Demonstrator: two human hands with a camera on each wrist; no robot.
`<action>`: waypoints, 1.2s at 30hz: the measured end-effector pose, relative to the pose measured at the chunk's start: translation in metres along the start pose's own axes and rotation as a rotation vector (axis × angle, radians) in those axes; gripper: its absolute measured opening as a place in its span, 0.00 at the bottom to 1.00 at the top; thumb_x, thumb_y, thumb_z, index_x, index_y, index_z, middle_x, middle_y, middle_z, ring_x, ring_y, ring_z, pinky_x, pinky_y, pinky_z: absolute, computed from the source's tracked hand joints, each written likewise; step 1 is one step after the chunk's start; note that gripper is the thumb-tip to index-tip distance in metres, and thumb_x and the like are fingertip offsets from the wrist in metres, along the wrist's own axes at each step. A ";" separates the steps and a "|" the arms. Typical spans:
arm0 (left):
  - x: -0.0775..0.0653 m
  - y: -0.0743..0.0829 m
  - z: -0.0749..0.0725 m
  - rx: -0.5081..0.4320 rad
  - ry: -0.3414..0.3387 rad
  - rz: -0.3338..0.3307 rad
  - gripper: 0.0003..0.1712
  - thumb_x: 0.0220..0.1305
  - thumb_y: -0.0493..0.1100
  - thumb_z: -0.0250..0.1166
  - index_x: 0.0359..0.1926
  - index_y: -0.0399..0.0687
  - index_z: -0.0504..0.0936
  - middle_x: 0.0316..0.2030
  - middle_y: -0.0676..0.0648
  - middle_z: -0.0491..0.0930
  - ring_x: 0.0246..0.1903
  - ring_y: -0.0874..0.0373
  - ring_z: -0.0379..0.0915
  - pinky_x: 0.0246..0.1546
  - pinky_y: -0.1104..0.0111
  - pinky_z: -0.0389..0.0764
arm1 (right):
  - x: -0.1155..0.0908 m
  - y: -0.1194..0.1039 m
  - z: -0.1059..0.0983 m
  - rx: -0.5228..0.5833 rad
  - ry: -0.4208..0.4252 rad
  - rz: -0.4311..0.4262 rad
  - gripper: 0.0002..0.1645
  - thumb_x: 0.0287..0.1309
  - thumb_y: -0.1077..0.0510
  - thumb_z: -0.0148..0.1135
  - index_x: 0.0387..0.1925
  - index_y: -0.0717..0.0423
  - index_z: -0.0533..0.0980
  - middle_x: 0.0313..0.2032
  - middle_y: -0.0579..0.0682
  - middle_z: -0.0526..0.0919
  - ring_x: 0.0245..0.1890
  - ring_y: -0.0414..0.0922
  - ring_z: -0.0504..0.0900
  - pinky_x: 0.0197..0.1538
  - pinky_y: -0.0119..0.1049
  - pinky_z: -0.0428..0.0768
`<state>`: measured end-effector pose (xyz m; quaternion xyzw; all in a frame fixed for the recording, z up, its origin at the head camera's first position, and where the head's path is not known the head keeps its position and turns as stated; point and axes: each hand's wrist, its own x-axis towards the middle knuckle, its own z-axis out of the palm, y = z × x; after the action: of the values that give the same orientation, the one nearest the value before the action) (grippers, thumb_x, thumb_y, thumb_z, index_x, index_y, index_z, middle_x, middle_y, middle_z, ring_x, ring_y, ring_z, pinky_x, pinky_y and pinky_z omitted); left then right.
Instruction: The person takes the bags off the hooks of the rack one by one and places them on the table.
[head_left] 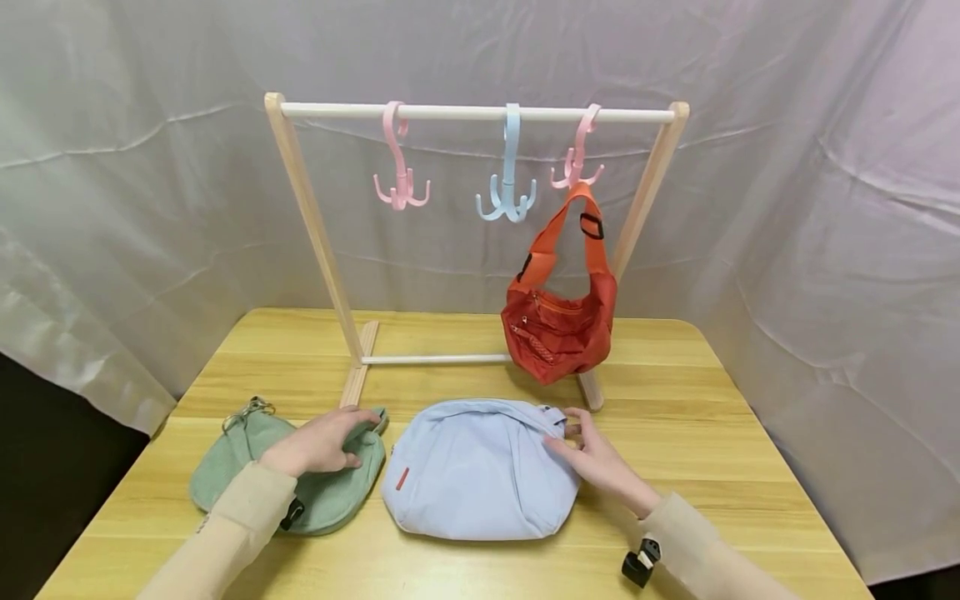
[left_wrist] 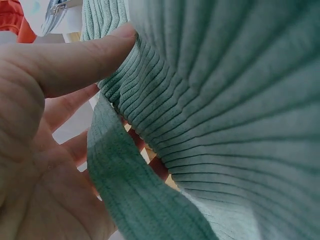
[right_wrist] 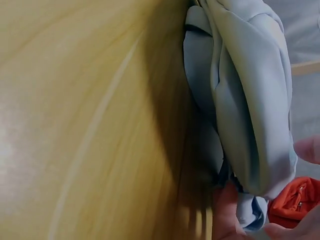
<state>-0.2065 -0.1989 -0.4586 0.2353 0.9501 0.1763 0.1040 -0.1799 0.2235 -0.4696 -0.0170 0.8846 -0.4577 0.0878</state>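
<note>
A green corduroy bag (head_left: 337, 500) lies on the table at left, with my left hand (head_left: 322, 442) over its upper part. In the left wrist view the thumb (left_wrist: 95, 60) lies on the ribbed cloth while the other fingers reach behind it and behind a green strap (left_wrist: 130, 185). A light blue bag (head_left: 480, 475) lies at centre. My right hand (head_left: 596, 458) holds its upper right corner, beside a short strap end (head_left: 553, 414). The right wrist view has the thumb (right_wrist: 307, 149) at one face and a finger (right_wrist: 226, 207) on the other side.
Behind the bags stands a rack with wooden legs (head_left: 311, 217) and a white rail (head_left: 457, 112). Two pink hooks (head_left: 401, 179) and a light blue hook (head_left: 508, 179) hang there. A red bag (head_left: 562, 333) hangs by its orange strap at right. Grey cloth (head_left: 150, 208) surrounds the table.
</note>
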 end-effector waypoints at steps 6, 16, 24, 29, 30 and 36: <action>-0.001 -0.001 -0.001 0.014 0.002 -0.004 0.35 0.53 0.37 0.77 0.63 0.45 0.76 0.63 0.35 0.76 0.61 0.36 0.74 0.60 0.43 0.75 | 0.000 0.003 0.002 0.040 -0.027 -0.007 0.35 0.67 0.51 0.61 0.68 0.61 0.59 0.51 0.62 0.76 0.44 0.48 0.77 0.48 0.36 0.75; 0.002 -0.005 0.002 0.022 0.008 0.007 0.33 0.54 0.38 0.76 0.61 0.45 0.76 0.54 0.39 0.80 0.54 0.39 0.78 0.56 0.46 0.79 | 0.004 0.004 0.007 0.017 0.012 -0.032 0.34 0.68 0.52 0.61 0.67 0.62 0.60 0.54 0.65 0.78 0.50 0.52 0.80 0.54 0.42 0.77; 0.004 -0.010 0.004 0.025 0.014 0.000 0.32 0.55 0.38 0.76 0.61 0.43 0.76 0.57 0.35 0.79 0.57 0.36 0.76 0.59 0.44 0.77 | 0.007 0.004 0.016 0.040 0.043 -0.054 0.34 0.67 0.55 0.62 0.67 0.65 0.60 0.53 0.68 0.81 0.44 0.50 0.83 0.50 0.40 0.79; 0.004 -0.015 0.003 0.020 0.020 -0.012 0.32 0.55 0.38 0.76 0.62 0.43 0.76 0.58 0.33 0.78 0.58 0.35 0.76 0.60 0.44 0.76 | 0.009 0.001 0.021 0.045 0.043 -0.070 0.34 0.68 0.54 0.61 0.67 0.64 0.61 0.54 0.68 0.80 0.47 0.53 0.84 0.52 0.44 0.81; 0.005 -0.016 0.002 0.021 0.020 -0.012 0.32 0.55 0.38 0.76 0.62 0.43 0.76 0.58 0.33 0.78 0.58 0.35 0.76 0.59 0.44 0.76 | 0.010 0.001 0.021 0.045 0.044 -0.073 0.34 0.68 0.53 0.61 0.67 0.64 0.61 0.54 0.68 0.80 0.48 0.54 0.84 0.53 0.46 0.81; 0.004 -0.019 -0.003 0.016 0.015 -0.022 0.33 0.56 0.38 0.75 0.63 0.42 0.76 0.61 0.32 0.76 0.59 0.34 0.75 0.59 0.43 0.77 | 0.012 0.000 0.026 0.048 0.054 -0.064 0.34 0.68 0.52 0.62 0.67 0.62 0.61 0.54 0.68 0.80 0.47 0.54 0.83 0.54 0.47 0.80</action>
<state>-0.2186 -0.2131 -0.4634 0.2243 0.9548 0.1691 0.0968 -0.1877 0.2013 -0.4861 -0.0308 0.8745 -0.4816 0.0494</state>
